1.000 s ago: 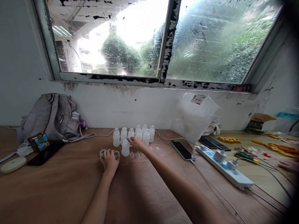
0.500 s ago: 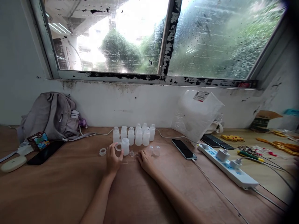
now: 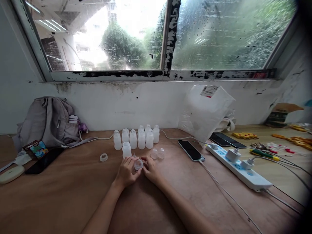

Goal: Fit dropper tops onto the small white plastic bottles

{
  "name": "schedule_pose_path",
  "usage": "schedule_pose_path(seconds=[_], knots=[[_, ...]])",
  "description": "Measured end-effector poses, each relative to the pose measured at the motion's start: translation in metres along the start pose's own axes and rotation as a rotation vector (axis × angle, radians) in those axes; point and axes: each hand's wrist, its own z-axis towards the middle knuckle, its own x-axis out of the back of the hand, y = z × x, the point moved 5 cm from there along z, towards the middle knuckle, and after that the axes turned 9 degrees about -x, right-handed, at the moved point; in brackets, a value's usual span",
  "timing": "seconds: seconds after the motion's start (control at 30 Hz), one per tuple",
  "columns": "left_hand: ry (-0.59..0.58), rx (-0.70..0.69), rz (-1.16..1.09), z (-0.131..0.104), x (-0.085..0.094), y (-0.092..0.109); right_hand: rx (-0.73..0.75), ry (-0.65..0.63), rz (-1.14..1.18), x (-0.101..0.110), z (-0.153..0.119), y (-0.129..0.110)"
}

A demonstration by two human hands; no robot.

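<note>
A small clear plastic ring (image 3: 138, 164) is being held between the two hands, just above the brown wooden table (image 3: 60, 195). The left hand (image 3: 126, 172) is being curled around the ring from the left, with its fingers bent narrow and its thumb pressed on the ring's side. The right hand (image 3: 150, 169) is being kept at the ring's right side, and its fingertips (image 3: 144, 159) are being pinched close together at the ring's edge. Whether something tiny is being gripped in those fingertips cannot be told.

Just behind the hands, one small white plastic bottle (image 3: 126, 150) is being kept alone, standing upright. A bunch of the same white bottles (image 3: 136, 137) is being kept further back, near the wall. Two small clear caps (image 3: 157, 153) are lying just to the right of the hands. Another clear ring (image 3: 103, 157) is lying alone on the left, well apart from the hands.

A grey cloth backpack (image 3: 48, 122) is being leaned on the wall at the far left. A black phone (image 3: 191, 150) is lying to the right, beside a long white power strip (image 3: 237, 165). A big clear plastic bag (image 3: 204, 112) is being propped up behind them
</note>
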Motion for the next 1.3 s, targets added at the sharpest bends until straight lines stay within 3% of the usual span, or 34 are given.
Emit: schedule_pose_path(seconds=[0.13,0.4,0.83,0.93,1.1,1.2,1.3], knots=[[-0.033,0.052,0.037,-0.001,-0.005,-0.007,-0.134,0.090,0.099,0.006,0.004,0.010],[-0.122,0.122,0.117,-0.004,-0.013,-0.013,-0.090,0.087,0.035,0.003,0.002,0.009],[-0.011,0.154,0.025,-0.002,-0.011,-0.014,-0.031,0.085,0.015,0.002,0.000,0.006],[0.091,0.228,-0.123,-0.003,-0.009,-0.016,-0.024,0.083,0.056,0.006,-0.001,0.000],[0.248,0.484,-0.607,-0.007,-0.019,-0.024,0.027,-0.005,0.157,0.006,-0.003,-0.011],[0.309,0.636,-0.841,-0.010,-0.028,-0.030,-0.036,-0.043,0.242,0.007,-0.004,-0.012],[0.334,0.720,-0.940,-0.013,-0.032,-0.034,-0.142,-0.061,0.376,0.007,-0.003,-0.010]])
